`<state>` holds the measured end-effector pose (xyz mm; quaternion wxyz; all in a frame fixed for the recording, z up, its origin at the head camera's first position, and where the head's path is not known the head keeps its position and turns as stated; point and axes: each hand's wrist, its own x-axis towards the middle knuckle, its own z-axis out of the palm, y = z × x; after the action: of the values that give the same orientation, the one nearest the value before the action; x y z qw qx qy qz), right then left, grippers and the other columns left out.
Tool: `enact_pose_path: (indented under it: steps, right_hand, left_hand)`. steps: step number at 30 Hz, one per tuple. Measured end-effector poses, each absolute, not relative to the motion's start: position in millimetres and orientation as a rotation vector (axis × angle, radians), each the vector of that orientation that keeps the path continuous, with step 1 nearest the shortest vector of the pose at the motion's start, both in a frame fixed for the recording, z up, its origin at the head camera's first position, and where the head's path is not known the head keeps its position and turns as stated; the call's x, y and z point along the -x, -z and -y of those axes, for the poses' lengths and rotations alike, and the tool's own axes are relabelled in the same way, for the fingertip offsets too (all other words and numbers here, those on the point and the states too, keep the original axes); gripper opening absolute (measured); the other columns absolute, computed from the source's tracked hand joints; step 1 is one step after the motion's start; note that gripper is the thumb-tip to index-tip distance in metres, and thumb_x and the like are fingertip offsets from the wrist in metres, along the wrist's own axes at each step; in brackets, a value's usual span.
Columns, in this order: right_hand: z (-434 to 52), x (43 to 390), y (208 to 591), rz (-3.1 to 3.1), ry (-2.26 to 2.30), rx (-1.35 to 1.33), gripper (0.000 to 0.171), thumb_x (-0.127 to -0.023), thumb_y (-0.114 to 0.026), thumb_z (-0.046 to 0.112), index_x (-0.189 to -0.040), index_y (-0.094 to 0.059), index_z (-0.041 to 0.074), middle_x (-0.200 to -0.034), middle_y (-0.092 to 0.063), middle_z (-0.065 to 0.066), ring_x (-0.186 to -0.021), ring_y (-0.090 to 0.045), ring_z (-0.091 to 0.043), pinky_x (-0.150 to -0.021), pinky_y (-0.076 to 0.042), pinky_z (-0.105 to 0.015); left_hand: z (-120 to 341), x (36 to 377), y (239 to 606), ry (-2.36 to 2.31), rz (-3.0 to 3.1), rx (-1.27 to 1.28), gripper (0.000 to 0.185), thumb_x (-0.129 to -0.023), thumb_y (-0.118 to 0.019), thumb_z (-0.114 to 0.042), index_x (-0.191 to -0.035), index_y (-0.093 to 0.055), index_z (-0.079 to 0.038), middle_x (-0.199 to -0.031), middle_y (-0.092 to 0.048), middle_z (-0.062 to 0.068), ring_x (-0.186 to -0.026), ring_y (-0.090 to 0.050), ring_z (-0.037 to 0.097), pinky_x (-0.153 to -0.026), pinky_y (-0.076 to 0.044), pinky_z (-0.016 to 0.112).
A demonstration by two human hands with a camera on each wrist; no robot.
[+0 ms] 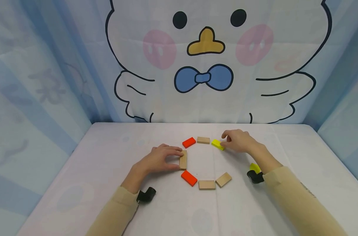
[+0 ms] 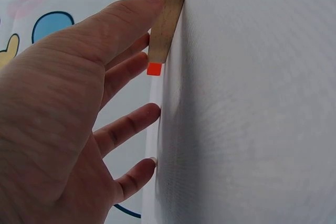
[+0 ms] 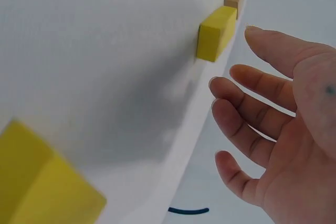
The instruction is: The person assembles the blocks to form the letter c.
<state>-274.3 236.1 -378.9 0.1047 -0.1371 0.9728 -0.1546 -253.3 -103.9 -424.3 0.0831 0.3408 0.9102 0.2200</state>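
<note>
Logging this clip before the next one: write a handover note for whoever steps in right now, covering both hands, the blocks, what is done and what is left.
Left hand: thumb and fingers hold the plain block on the ring's left side.
Right hand: fingers relaxed, at the yellow block top right; the wrist view shows a small gap.
Placed on the table: red block, plain top block, lower red block, bottom plain block, angled plain block.
Spare yellow block lies by the right wrist.
Left: the ring's right side looks open; the spare probably goes there.
</note>
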Motion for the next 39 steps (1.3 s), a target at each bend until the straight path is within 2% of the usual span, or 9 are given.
enact_pose_path:
  steps: [10, 15, 19, 27, 33, 39]
  right_hand:
    - [-259.2, 249.7, 368.4, -2.903, 0.426, 0.41, 0.035, -0.095, -0.071, 0.025, -0.119, -0.067, -0.001, -0.092, -0.063, -0.005, -0.077, -0.055, -0.021, -0.073, -0.045, -0.042]
    - [-274.8, 234.9, 368.7, -2.872, 0.392, 0.38, 0.036, -0.095, -0.07, 0.027, -0.118, -0.067, -0.001, -0.097, -0.063, -0.007, -0.082, -0.055, -0.023, -0.076, -0.043, -0.047]
    - [-287.7, 222.4, 370.3, -2.813, 0.369, 0.339, 0.037, -0.093, -0.072, 0.03, -0.116, -0.067, 0.0, -0.101, -0.065, -0.009, -0.084, -0.057, -0.023, -0.078, -0.046, -0.051]
    - [-304.4, 197.8, 374.1, -2.799, 0.386, 0.356, 0.041, -0.087, -0.079, 0.035, -0.109, -0.068, 0.002, -0.1, -0.065, -0.005, -0.09, -0.059, -0.026, -0.081, -0.047, -0.055]
    - [-309.8, 187.2, 376.5, -2.788, 0.411, 0.358, 0.041, -0.082, -0.085, 0.031, -0.108, -0.068, 0.004, -0.098, -0.063, -0.001, -0.089, -0.058, -0.024, -0.082, -0.047, -0.054]
    - [-309.1, 184.0, 382.6, -2.816, 0.451, 0.409, 0.032, -0.082, -0.084, 0.019, -0.105, -0.068, 0.004, -0.095, -0.064, 0.001, -0.086, -0.057, -0.021, -0.081, -0.052, -0.047]
  left_hand:
    - [104.2, 253.6, 425.0, -0.672, -2.72, -1.023, 0.047, -0.089, -0.079, -0.037, -0.132, -0.069, -0.023, -0.142, -0.058, -0.007, -0.129, -0.047, 0.023, -0.099, -0.036, 0.053]
    - [104.0, 253.5, 425.5, -0.681, -2.724, -1.014, 0.047, -0.088, -0.079, -0.037, -0.132, -0.069, -0.023, -0.142, -0.058, -0.007, -0.129, -0.047, 0.024, -0.099, -0.036, 0.054]
    - [103.7, 253.2, 425.8, -0.68, -2.719, -1.01, 0.047, -0.088, -0.079, -0.037, -0.132, -0.069, -0.023, -0.142, -0.058, -0.007, -0.129, -0.047, 0.024, -0.1, -0.035, 0.054]
    - [103.3, 253.2, 424.0, -0.675, -2.724, -1.005, 0.046, -0.088, -0.079, -0.036, -0.131, -0.07, -0.024, -0.141, -0.058, -0.008, -0.129, -0.047, 0.023, -0.099, -0.036, 0.053]
    - [103.7, 253.3, 423.8, -0.673, -2.719, -1.003, 0.046, -0.088, -0.079, -0.035, -0.132, -0.069, -0.023, -0.141, -0.058, -0.008, -0.128, -0.047, 0.022, -0.099, -0.036, 0.052]
    - [103.9, 253.2, 423.6, -0.681, -2.721, -1.007, 0.046, -0.088, -0.079, -0.035, -0.131, -0.07, -0.023, -0.141, -0.059, -0.008, -0.128, -0.047, 0.022, -0.098, -0.036, 0.052]
